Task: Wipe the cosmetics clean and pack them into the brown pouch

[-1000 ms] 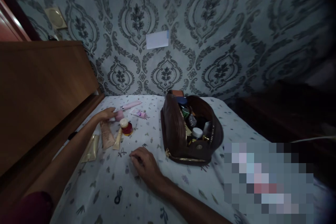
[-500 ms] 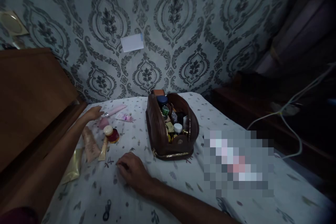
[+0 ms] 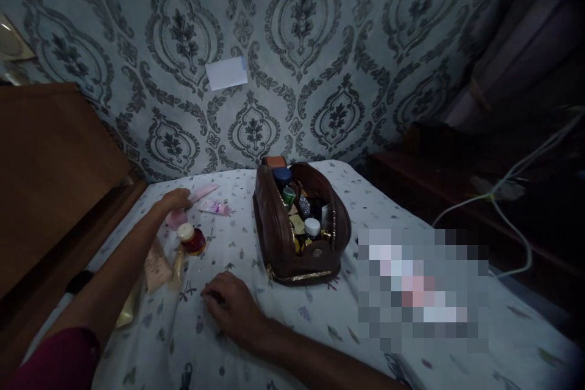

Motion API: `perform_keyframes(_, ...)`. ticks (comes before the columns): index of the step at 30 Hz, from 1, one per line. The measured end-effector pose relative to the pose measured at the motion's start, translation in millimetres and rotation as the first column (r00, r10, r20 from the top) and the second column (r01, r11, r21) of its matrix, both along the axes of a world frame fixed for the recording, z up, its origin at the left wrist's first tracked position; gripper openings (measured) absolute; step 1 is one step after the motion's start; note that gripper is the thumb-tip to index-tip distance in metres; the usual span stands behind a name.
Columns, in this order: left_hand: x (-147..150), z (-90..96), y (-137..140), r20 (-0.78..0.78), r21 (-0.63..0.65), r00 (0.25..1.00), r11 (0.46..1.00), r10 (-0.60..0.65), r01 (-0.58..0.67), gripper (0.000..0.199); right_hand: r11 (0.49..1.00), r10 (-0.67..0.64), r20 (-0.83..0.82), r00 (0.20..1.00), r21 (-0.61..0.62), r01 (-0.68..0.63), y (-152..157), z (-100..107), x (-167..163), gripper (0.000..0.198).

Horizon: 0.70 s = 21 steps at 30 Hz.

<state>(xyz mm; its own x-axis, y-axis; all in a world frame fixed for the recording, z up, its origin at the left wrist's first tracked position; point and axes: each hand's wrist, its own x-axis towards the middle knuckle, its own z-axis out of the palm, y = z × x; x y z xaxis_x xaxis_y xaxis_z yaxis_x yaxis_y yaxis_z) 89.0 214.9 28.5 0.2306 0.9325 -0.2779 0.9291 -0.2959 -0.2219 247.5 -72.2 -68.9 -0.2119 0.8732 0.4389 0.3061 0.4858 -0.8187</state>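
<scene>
My left hand reaches to the far left of the bed and is closed over the near end of a slim pink tube, covering its silver cap. Just below that hand lies a pink rounded item. A white tube with pink print is to its right. My right hand rests on the sheet with fingers curled, nothing visible in them. Between the hands stand a dark red jar with a cream lid, a small beige tube and a wider beige tube.
An open brown toiletry bag full of bottles stands right of my right hand. A gold tube is partly behind my left forearm. Further right, a blurred-out patch hides something. A wooden headboard borders the left; a pale cable hangs right.
My left hand has moved slightly right onto the capped end of the pink tube, closing over it. My right hand stays in place. The view has shifted a little.
</scene>
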Motion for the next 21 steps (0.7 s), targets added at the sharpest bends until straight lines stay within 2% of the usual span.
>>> perform_keyframes(5, 8.0, 9.4, -14.0, 0.018, 0.087, 0.998, 0.994, 0.061, -0.062, 0.032, 1.0, -0.008, -0.013, 1.0, -0.002, 0.008, 0.6, 0.4, 0.5, 0.013)
perform_keyframes(9, 4.4, 35.9, -32.2, 0.084, 0.213, 0.995, 0.975, 0.053, -0.07, 0.03, 1.0, -0.003, -0.033, 0.999, -0.008, 0.003, 1.4, 1.3, 1.7, 0.016)
perform_keyframes(12, -11.2, 59.6, -62.4, 0.147, 0.283, 0.989, 0.957, 0.027, -0.068, 0.034, 1.0, 0.001, -0.069, 0.998, -0.026, -0.003, 0.8, 4.9, 4.2, 0.016)
perform_keyframes(14, -25.1, 71.8, -96.0, 0.216, 0.337, 0.976, 0.939, -0.011, -0.064, 0.041, 0.999, 0.003, -0.111, 0.994, -0.047, -0.008, -0.9, 9.7, 5.9, 0.016)
perform_keyframes(17, -42.8, 78.3, -165.9, 0.447, 0.556, 0.868, 0.827, -0.215, -0.082, 0.048, 0.997, 0.007, -0.192, 0.981, -0.076, -0.022, -5.7, 20.5, 6.1, 0.02)
perform_keyframes(19, -49.1, 71.6, -219.1, 0.511, 0.615, 0.803, 0.784, -0.309, -0.09, 0.046, 0.99, 0.027, -0.273, 0.962, -0.123, -0.063, -10.3, 28.8, 2.4, 0.025)
perform_keyframes(21, -50.2, 55.4, -270.2, 0.521, 0.646, 0.78, 0.758, -0.346, -0.095, 0.039, 0.969, 0.06, -0.385, 0.921, -0.2, -0.146, -15.3, 36.7, -5.2, 0.032)
